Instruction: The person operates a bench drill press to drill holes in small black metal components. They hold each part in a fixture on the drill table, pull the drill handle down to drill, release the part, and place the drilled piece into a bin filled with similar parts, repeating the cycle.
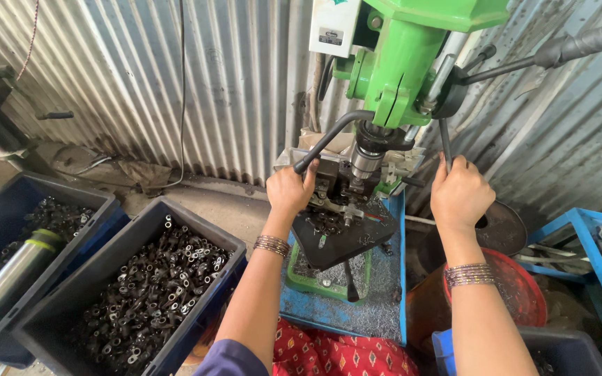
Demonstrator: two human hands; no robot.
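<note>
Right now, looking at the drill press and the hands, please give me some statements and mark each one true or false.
1. The right hand grips a feed lever of the green drill press. True.
2. The left hand rests inside a crate. False: it is at the clamp handle by the vise.
3. The crate on the left holds small dark metal parts. True.
4. Both wrists are bare. False: each wears bangles.
</note>
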